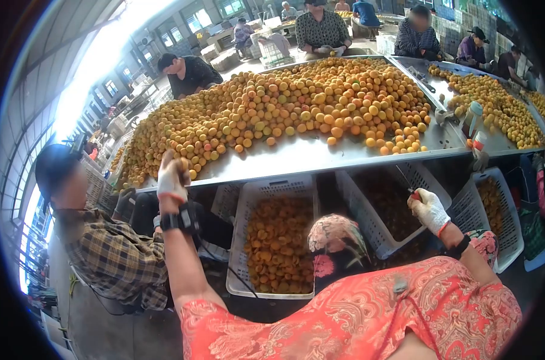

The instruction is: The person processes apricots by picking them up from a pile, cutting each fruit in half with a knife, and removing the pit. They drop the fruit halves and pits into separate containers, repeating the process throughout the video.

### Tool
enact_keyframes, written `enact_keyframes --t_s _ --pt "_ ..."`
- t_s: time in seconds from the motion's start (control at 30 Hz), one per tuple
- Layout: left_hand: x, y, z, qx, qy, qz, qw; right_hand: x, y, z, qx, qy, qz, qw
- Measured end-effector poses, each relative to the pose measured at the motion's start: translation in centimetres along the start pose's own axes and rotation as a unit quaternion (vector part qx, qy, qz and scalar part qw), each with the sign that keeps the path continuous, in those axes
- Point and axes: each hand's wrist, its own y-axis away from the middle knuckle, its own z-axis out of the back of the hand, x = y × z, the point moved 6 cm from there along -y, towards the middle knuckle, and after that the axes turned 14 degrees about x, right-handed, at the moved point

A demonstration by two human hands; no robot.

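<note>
My left hand [172,179], in a white glove, is at the near edge of a large heap of apricots [284,99] on a metal table [296,155]. Its fingers are blurred against the fruit, so whether they grip an apricot cannot be made out. My right hand [429,211], also gloved, is closed around the red handle of a small knife [407,180]. The thin blade points up and away, over a white crate [398,241] with dark contents. Another white crate [239,255], below the table edge between my hands, holds halved apricots [278,246].
A person in a plaid shirt [119,255] sits close on my left. Several other people work around the tables. On the right, bottles [472,117] stand on the table divider, and another crate [509,240] holds fruit. A cable [230,264] hangs near my left wrist.
</note>
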Motion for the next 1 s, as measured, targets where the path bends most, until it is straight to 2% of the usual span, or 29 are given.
enact_keyframes --t_s 0.03,0.13,0.27,0.37,0.43,0.47,0.53,0.57,0.63,0.67,0.73,0.77,0.8,0.87,0.93,1.0 --pt "-1.3 -1.2 -1.1 0.009 -0.007 -0.015 1.0 -1.2 -0.6 0.0 -0.002 0.007 0.025 1.0" --pt "-3.8 -4.3 -3.0 0.011 0.006 -0.063 0.998 -0.7 0.5 0.1 0.004 0.006 0.015 1.0" --pt "-4.7 -5.7 -5.1 0.047 -0.012 -0.064 0.997 -1.7 0.9 0.3 0.0 -0.017 -0.001 1.0" --pt "-3.7 -2.3 -9.4 0.123 0.113 -0.073 0.983 -1.7 1.0 0.2 -0.009 -0.011 0.013 1.0" --pt "-2.7 1.8 -13.3 0.173 0.176 -0.035 0.969 -0.9 1.1 0.1 -0.008 -0.026 0.001 1.0" --pt "-1.5 2.9 -14.3 0.18 0.203 -0.05 0.961 -1.0 1.0 0.1 -0.008 -0.029 -0.003 1.0" --pt "0.4 5.9 -16.9 0.213 0.189 -0.05 0.957 0.0 1.1 0.1 -0.001 -0.075 0.066 0.995" --pt "1.0 7.8 -18.5 0.235 0.212 -0.047 0.947 1.4 1.7 0.3 0.01 -0.062 0.056 0.996" --pt "2.1 10.8 -21.7 0.276 0.237 -0.05 0.93 3.2 2.2 0.9 -0.002 -0.047 0.13 0.99" --pt "2.2 12.2 -23.3 0.268 0.246 -0.037 0.931 4.7 3.0 1.3 0.001 -0.011 0.132 0.991" --pt "2.9 14.0 -25.9 0.298 0.237 -0.056 0.923 6.1 4.1 1.8 0.022 -0.051 0.125 0.991" --pt "2.9 14.9 -27.1 0.304 0.238 -0.046 0.921 6.3 4.6 1.9 0.041 -0.075 0.074 0.994" --pt "2.9 15.6 -28.4 0.328 0.244 -0.047 0.911 6.9 5.0 2.1 0.053 -0.082 0.107 0.989" --pt "3.3 16.4 -30.3 0.356 0.267 -0.04 0.895 8.3 5.8 2.1 0.066 -0.058 0.186 0.979" --pt "2.9 17.6 -32.4 0.358 0.267 -0.04 0.894 9.7 7.0 2.0 0.07 0.001 0.184 0.98" --pt "2.3 19.0 -34.7 0.362 0.266 -0.044 0.892 11.7 8.6 2.0 0.06 0.05 0.244 0.967"
